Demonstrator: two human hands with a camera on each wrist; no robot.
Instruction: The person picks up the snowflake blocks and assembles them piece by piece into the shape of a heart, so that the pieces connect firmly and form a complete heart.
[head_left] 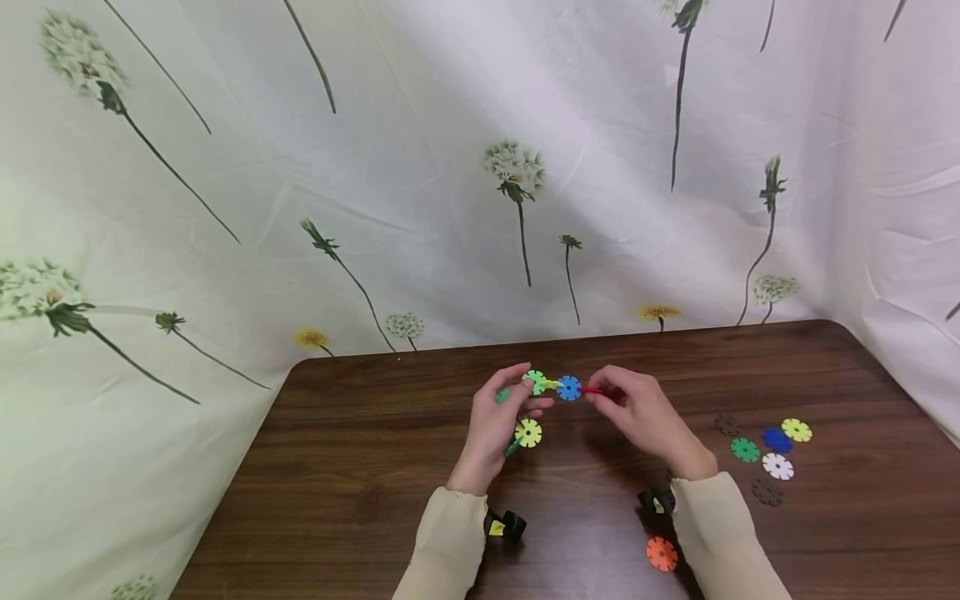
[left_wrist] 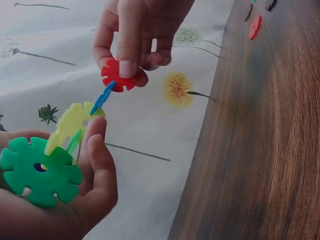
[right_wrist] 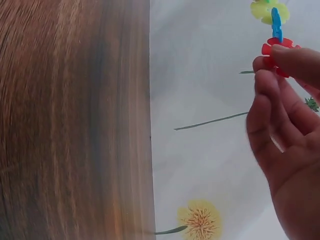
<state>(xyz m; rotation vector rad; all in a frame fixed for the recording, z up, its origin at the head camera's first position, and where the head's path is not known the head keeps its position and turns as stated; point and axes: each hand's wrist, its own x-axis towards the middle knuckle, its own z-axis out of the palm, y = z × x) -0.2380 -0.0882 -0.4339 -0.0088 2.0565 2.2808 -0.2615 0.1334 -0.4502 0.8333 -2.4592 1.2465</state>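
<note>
A chain of notched plastic snowflake discs stretches between both hands above the table. My left hand (head_left: 487, 429) holds its left part with thumb and fingers, around a light green disc (head_left: 535, 382). In the left wrist view, a green disc (left_wrist: 56, 177) lies by the palm and a yellow disc (left_wrist: 64, 126) by the fingertips. Another yellow disc (head_left: 533, 438) shows below the left hand. My right hand (head_left: 637, 412) pinches a red disc (left_wrist: 111, 75) between thumb and fingers. The red disc meets a blue disc (head_left: 573, 392) edge-on; how deeply their slots engage cannot be told.
Right of the hands, loose discs lie on the brown wooden table (head_left: 360, 500): yellow (head_left: 797, 430), blue (head_left: 777, 440), green (head_left: 745, 451), white (head_left: 777, 467) and dark ones (head_left: 767, 492). An orange disc (head_left: 662, 554) sits near the right sleeve. A dandelion-print cloth (head_left: 420, 208) hangs behind.
</note>
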